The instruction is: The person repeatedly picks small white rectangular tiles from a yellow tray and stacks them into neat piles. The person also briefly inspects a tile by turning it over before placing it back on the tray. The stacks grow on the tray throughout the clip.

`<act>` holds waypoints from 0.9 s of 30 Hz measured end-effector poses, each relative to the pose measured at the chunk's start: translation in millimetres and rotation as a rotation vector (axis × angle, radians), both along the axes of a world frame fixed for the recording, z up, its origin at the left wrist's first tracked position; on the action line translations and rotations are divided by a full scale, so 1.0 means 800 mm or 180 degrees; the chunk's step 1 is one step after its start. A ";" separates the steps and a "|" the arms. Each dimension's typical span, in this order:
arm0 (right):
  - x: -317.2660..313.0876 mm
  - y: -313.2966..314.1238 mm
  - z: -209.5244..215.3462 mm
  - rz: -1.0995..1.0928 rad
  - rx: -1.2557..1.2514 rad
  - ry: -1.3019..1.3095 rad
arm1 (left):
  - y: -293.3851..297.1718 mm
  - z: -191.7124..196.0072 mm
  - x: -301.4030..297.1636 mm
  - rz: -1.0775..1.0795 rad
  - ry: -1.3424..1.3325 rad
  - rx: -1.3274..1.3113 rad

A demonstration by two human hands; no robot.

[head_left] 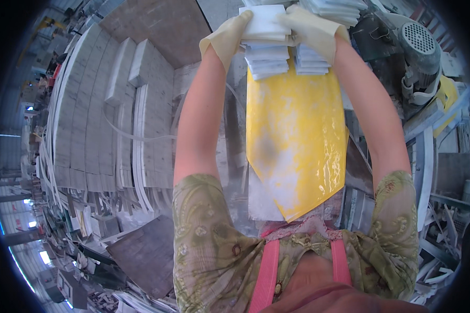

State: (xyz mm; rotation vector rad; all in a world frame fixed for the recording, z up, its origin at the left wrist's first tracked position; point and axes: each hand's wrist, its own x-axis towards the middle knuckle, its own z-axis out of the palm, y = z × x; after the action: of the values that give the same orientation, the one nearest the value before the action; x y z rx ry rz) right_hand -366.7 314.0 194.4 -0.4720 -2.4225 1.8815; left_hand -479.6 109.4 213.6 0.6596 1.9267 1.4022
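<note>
Both arms reach to the far end of a yellow apron or sheet (297, 115), wet and shiny on its right side. My left hand (230, 32), in a pale cream glove, grips the left edge of a small stack of white stone tiles (266, 23). My right hand (310, 30), gloved the same way, closes on the right edge of that stack; its fingertips are partly hidden. Right below it, more tile stacks (267, 58) lie on the far end of the yellow sheet, one on the left and one on the right (312, 60).
Rows of grey-white stone slabs (83, 120) stand to the left, with a thin hose (136, 137) across them. A dusty electric motor (421, 49) sits at the far right. Further white tiles (339, 9) are piled beyond my right hand. A brown board (151, 255) lies lower left.
</note>
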 end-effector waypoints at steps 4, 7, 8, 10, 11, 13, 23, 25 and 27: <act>0.018 -0.026 0.073 -0.0277 -0.0533 0.1371 | -0.017 -0.002 0.015 -0.0073 0.0155 0.0316; 0.017 -0.063 0.083 -0.0777 0.2404 0.1993 | -0.021 0.000 0.012 -0.0084 0.0241 0.0219; 0.029 -0.071 0.073 -0.0867 0.2150 0.1472 | -0.017 -0.001 0.009 -0.0140 0.0112 0.0296; 0.057 -0.095 0.029 -0.1038 0.1521 0.1644 | -0.007 -0.004 0.001 -0.0182 -0.0228 0.0458; 0.069 -0.106 0.008 -0.1256 0.1059 0.1509 | 0.000 -0.007 -0.003 -0.0183 -0.0422 0.0534; 0.075 -0.120 -0.013 -0.1361 0.1329 0.1783 | 0.006 -0.017 -0.008 -0.0017 -0.0749 0.0647; 0.054 -0.136 0.005 -0.1591 -0.0135 0.0819 | 0.018 -0.067 -0.014 -0.0312 -0.1752 0.2050; 0.050 -0.128 -0.004 -0.1458 -0.0084 0.0818 | 0.014 -0.072 -0.014 -0.0411 -0.1592 0.2038; 0.045 -0.116 -0.010 -0.1397 -0.0050 0.0790 | 0.011 -0.074 -0.009 -0.0864 -0.1216 0.2143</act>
State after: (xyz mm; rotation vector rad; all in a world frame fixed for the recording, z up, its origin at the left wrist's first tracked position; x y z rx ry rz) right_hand -330.7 221.1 186.4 -0.6619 -1.9540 1.6586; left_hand -487.2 118.2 154.8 0.8404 1.0137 1.8387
